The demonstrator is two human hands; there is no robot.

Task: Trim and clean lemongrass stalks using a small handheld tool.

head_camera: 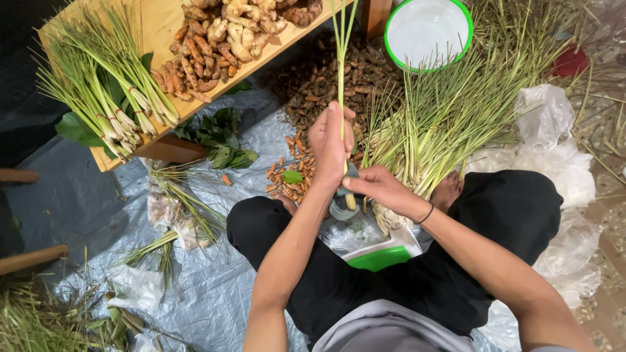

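Note:
My left hand (331, 145) grips a lemongrass stalk (340, 62) that points up and away from me. My right hand (381, 189) is closed around a small grey tool (343, 203) pressed at the stalk's lower end. A black band sits on my right wrist. Both hands hover above my crossed legs in black trousers. A big loose pile of lemongrass (450, 111) lies just right of my hands.
A wooden board (156, 29) at top left carries bundled lemongrass (107, 91) and pale roots (228, 36). Brown turmeric (326, 85) lies heaped on the grey tarp (98, 202). A white green-rimmed bowl (428, 31) sits up top, a green basin (378, 257) between my legs, white plastic bags (554, 137) at right.

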